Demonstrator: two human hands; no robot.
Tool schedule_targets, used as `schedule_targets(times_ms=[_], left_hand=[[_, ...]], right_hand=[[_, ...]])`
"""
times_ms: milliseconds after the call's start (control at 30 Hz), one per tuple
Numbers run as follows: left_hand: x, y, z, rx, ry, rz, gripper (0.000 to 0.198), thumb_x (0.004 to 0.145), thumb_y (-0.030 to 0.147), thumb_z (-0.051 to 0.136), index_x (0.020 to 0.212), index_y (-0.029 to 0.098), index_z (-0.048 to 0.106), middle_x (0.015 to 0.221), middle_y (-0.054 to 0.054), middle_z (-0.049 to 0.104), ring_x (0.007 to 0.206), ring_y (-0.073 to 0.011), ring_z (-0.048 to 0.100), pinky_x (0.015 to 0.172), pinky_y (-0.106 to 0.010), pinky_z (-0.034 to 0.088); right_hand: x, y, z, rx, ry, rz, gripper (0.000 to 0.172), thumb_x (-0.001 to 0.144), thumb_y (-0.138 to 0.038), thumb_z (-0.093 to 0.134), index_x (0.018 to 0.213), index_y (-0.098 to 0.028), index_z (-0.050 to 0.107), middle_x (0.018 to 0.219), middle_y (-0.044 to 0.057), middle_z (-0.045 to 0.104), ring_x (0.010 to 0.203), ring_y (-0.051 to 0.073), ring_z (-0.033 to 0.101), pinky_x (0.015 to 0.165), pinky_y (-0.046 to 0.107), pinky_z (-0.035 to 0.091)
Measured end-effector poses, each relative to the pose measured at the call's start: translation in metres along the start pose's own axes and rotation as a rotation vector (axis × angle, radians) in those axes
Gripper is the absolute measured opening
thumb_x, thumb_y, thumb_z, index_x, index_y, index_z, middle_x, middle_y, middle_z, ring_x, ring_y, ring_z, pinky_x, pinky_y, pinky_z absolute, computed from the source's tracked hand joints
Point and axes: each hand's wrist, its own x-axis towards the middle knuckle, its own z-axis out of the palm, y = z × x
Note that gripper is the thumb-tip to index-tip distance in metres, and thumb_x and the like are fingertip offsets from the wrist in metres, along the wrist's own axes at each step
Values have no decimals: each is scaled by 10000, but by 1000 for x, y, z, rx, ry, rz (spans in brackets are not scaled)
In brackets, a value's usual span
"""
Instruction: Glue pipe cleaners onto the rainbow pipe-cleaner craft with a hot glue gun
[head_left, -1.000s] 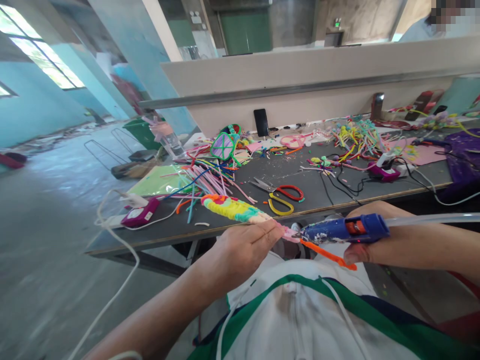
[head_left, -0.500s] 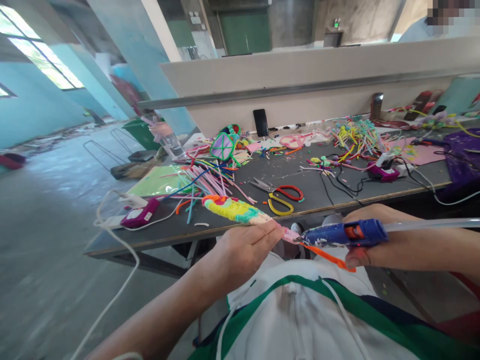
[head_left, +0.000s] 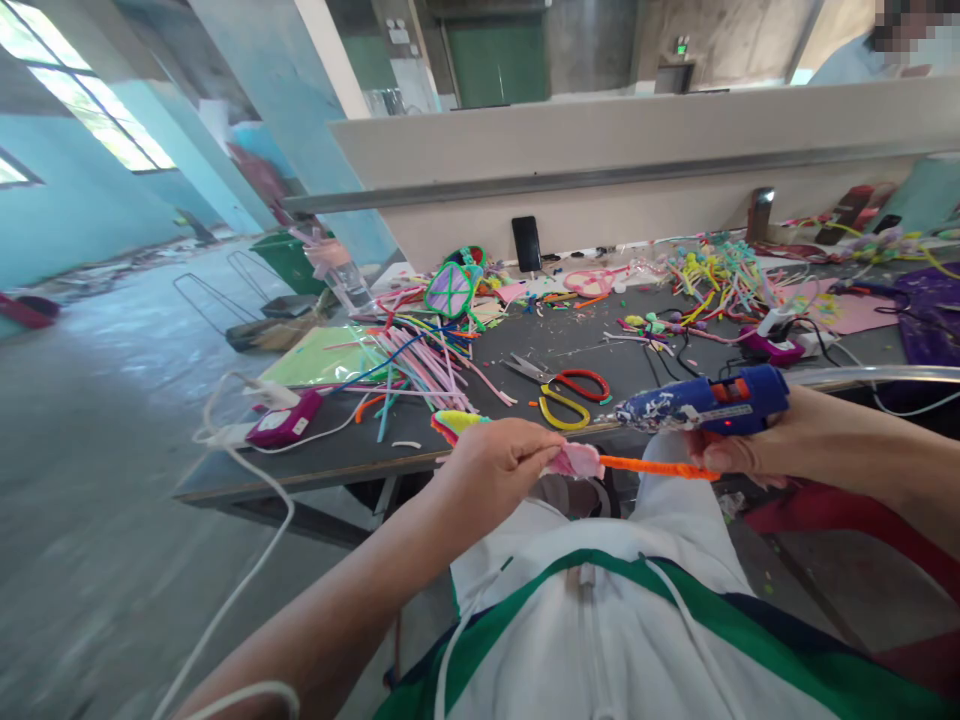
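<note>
My left hand (head_left: pixel 491 472) is closed round a fuzzy multicoloured wrapped stick (head_left: pixel 455 422), whose pink end (head_left: pixel 577 461) pokes out to the right of my fingers. My right hand (head_left: pixel 757 440) grips a blue hot glue gun (head_left: pixel 705 403) with a clear glue stick (head_left: pixel 877 375) running out behind it. The same hand also pinches an orange pipe cleaner (head_left: pixel 652 467) that reaches left to the pink end. The glue gun's nozzle sits a little above and to the right of that pink end, apart from it.
A dark worktable (head_left: pixel 600 355) holds scissors with red and yellow handles (head_left: pixel 559 383), loose pipe cleaners (head_left: pixel 420 355), a green and purple fan shape (head_left: pixel 448 290), a phone (head_left: pixel 526 243), a magenta glue gun (head_left: pixel 772 345) and cables. Another person sits behind the white partition (head_left: pixel 600 140) at top right.
My left hand turned the wrapped stick so less of it shows. The glue gun lifted up and away from the pink end. The orange pipe cleaner swung level.
</note>
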Motion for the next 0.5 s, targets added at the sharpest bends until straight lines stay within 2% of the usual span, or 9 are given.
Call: schedule_targets(times_ms=[100,300,400,500], left_hand=[[4,0,0,-90,-73,-104,191,840,150,566,861,192,751,857,-4,757,776,-127,689,680,-190,503],[11,-2,2,-152,-188,-159,188,836,176,570,878,193,753,840,0,752,756,-124,680,669,-188,479],[13,1,1,-135,-254,-127,199,831,153,560,867,189,753,839,-3,750,754,-126,676,666,-190,477],[11,5,1,-92,-244,-35,220,859,168,528,888,199,744,878,-10,746,804,-136,671,709,-206,481]], right_hand=[[1,0,-5,53,-76,-2,376,632,-560,709,732,-202,651,544,-30,520,400,70,405,377,205,313],[2,-2,-10,-14,-180,52,415,613,-575,723,796,-207,671,654,-9,576,454,77,431,382,198,354],[4,0,-12,-40,-221,77,417,638,-576,711,854,-221,683,697,6,610,488,88,456,398,198,368],[5,1,-11,-106,-224,124,443,626,-610,702,835,-220,682,610,-13,574,464,87,431,397,200,353]])
